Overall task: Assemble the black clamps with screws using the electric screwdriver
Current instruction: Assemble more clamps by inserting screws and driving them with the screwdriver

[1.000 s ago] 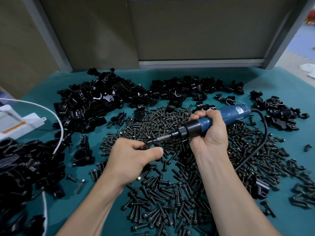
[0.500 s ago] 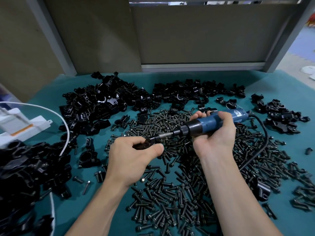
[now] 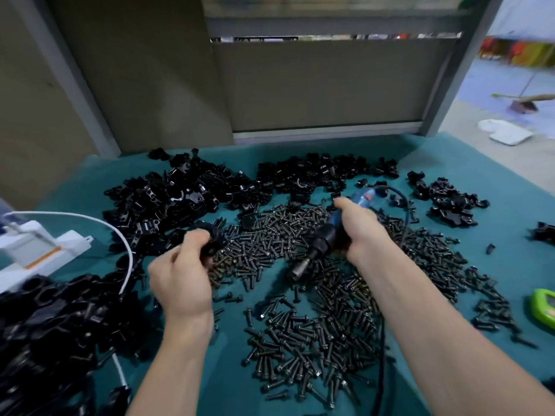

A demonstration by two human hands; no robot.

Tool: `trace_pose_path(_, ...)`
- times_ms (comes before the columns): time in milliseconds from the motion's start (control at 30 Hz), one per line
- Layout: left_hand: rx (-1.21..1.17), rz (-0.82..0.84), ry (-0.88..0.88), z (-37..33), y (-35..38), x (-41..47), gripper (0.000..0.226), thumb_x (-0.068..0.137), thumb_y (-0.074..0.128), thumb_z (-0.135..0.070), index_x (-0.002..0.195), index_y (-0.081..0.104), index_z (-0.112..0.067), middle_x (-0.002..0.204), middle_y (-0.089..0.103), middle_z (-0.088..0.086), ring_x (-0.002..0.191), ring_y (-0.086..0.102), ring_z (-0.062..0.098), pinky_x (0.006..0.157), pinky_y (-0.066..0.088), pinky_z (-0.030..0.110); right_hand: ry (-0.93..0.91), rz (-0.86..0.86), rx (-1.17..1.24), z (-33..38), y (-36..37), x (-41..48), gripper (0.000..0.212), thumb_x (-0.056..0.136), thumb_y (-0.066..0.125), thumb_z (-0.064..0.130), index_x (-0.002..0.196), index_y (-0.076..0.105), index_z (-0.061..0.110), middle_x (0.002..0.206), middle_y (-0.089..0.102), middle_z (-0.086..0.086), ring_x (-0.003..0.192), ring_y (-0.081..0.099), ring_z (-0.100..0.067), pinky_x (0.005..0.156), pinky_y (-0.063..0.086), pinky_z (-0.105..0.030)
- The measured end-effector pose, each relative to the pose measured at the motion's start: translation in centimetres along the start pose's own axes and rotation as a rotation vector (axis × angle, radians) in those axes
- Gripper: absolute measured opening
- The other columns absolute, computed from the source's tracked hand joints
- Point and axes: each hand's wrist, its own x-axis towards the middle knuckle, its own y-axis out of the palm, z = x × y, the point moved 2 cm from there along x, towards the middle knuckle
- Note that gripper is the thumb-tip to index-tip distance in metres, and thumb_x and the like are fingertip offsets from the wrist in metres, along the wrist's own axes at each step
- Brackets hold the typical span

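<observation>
My left hand grips a black clamp above the teal table, left of centre. My right hand holds the blue electric screwdriver, its black tip pointing down-left over the screws and apart from the clamp. A wide heap of dark screws covers the middle of the table. Piles of black clamps lie at the back, at the near left and at the right. The frame is motion-blurred.
A white power strip with a white cable sits at the left edge. The screwdriver's black cord loops to the right. A green object lies at the right edge. Grey panels stand behind the teal table.
The screwdriver tip has pulled away from the clamp and now tilts downward. My left hand has moved left with the clamp. The camera has lifted, showing more of the wall.
</observation>
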Motion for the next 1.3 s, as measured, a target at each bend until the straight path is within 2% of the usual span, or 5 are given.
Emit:
trace_pose_path(233,0.003,-0.017,-0.114,0.4,0.5,-0.6,0.048,0.081,0.072,-0.044,0.042,0.050,-0.026,0.049,0.046,-0.009,0.047,0.036,0.011,0.060,0.032,0.036,-0.206,-0.053,-0.861,-1.7,-0.1,-0.7,0.076,0.089,0.065,0.058,0.141,0.035,0.011,0.115,0.059,-0.013,0.096,0.062,-0.034,0.079,0.053,-0.042)
trace_pose_path(433,0.094,0.173,-0.094,0.8,0.6,-0.4,0.047,0.088,0.074,-0.056,0.062,0.061,-0.019,0.059,0.050,-0.006,0.054,0.042,0.010,0.063,0.036,0.036,-0.696,-0.321,-1.299,-0.4,1.1,-4.4,0.025,0.100,0.058,0.035,0.111,0.059,0.013,0.086,0.063,-0.005,0.073,0.056,-0.029,0.066,0.043,-0.033)
trace_pose_path(667,0.483,0.278,0.451,0.1,2.1,-3.2,0.036,0.089,0.075,-0.008,0.118,0.076,-0.030,0.097,0.068,-0.019,0.095,0.062,-0.011,0.081,0.043,0.002,-0.503,0.549,-0.478,-5.1,4.2,-10.9,0.017,0.087,0.065,0.047,0.102,0.069,0.055,0.097,0.077,0.014,0.092,0.072,-0.005,0.088,0.057,-0.035)
trace_pose_path(933,0.342,0.547,0.282,-1.6,1.9,-4.2,0.074,0.058,0.062,-0.016,0.126,0.073,-0.042,0.143,0.054,-0.025,0.136,0.047,-0.003,0.110,0.042,0.025,-0.176,0.722,0.011,-7.0,2.5,-9.6,0.034,0.101,0.049,-0.009,0.110,0.076,0.010,0.111,0.077,-0.017,0.103,0.073,-0.030,0.081,0.061,-0.035)
trace_pose_path(1300,0.126,0.362,0.065,-0.6,2.9,-3.3,0.036,0.086,0.079,0.003,0.080,0.085,-0.032,0.083,0.081,-0.002,0.069,0.076,0.011,0.055,0.058,0.020,-0.121,0.702,0.102,-7.9,2.4,-9.7,0.032,0.098,0.064,0.002,0.129,0.062,0.011,0.087,0.066,-0.009,0.087,0.067,-0.021,0.081,0.062,-0.042)
